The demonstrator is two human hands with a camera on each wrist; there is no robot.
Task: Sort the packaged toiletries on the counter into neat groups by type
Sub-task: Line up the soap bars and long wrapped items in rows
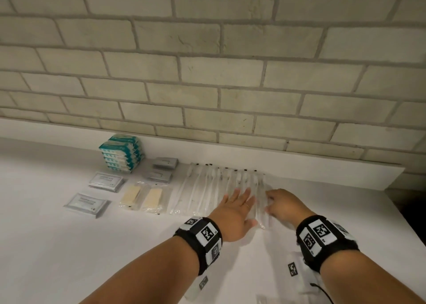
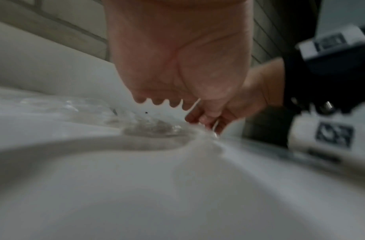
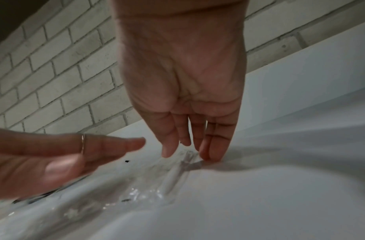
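Observation:
A row of clear-wrapped toothbrushes [image 1: 202, 188] lies side by side on the white counter [image 1: 69, 246]. My left hand [image 1: 237, 203] is flat and open over the row's right end, fingers spread. My right hand [image 1: 275, 202] is just to its right, its straight fingertips [image 3: 212, 155] pushing against the edge of the rightmost toothbrush packet [image 1: 261, 213] [image 3: 177, 172]. Neither hand holds anything. In the left wrist view the left palm [image 2: 177, 65] hovers above crinkled wrap [image 2: 150, 126].
To the left stand a stack of teal packs [image 1: 121, 153], grey sachets [image 1: 161, 170], two white packets [image 1: 106, 181] and two beige bars in clear wrap [image 1: 141, 198]. A raised ledge [image 1: 311, 167] and brick wall are behind. The counter ends at right [image 1: 405, 223].

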